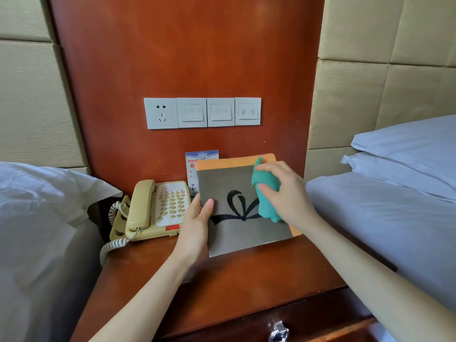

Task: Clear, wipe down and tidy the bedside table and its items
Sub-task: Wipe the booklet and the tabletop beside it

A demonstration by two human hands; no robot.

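A flat grey folder [237, 233] with an orange border and a black bow drawing is tilted up above the wooden bedside table [246, 280]. My left hand [195, 225] grips its left edge, thumb on the front. My right hand [286, 193] holds a bunched teal cloth [265, 191] pressed against the folder's upper right face. A beige corded telephone [155, 208] sits on the table's left side. Behind the folder a small printed card [197, 164] leans on the wooden wall panel.
Beds with white linen flank the table, one on the left [37, 218] and one on the right [394, 206]. A socket and switch plates [202, 112] are on the panel above. A drawer with a metal handle [278, 332] is below the tabletop.
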